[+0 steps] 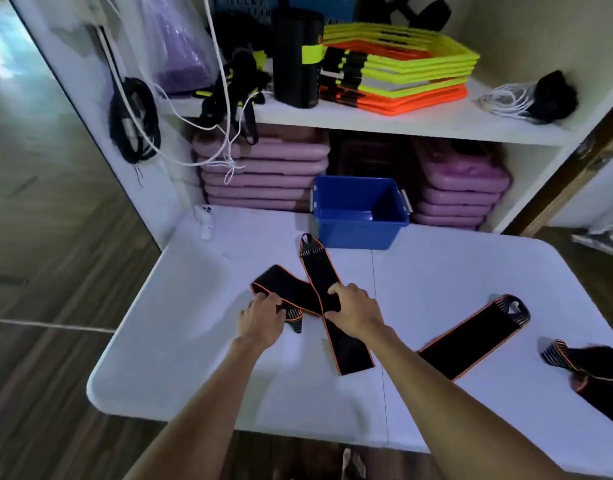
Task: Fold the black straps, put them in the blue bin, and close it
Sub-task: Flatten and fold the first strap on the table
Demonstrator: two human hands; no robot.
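Early going: folding the first black strap, bin empty and open

Left hand point(260, 318) pinching the folded strap point(291, 294) by its end, right hand point(353, 308) pressed on it where it crosses a flat strap point(333, 306); two more straps point(471, 337) lying unfolded near the right edge of the white table point(194, 341); blue bin point(358, 211) at the back, no lid in sight

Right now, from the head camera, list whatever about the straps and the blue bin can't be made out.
- Far-right strap: cut off by the frame's right edge and blurred.
- Middle strap: its near end hidden behind the right forearm.
- Strap under the left hand: its folded end is covered by the fingers.
- Blue bin: no lid is visible anywhere.
- Box lettering on the top shelf: cropped.
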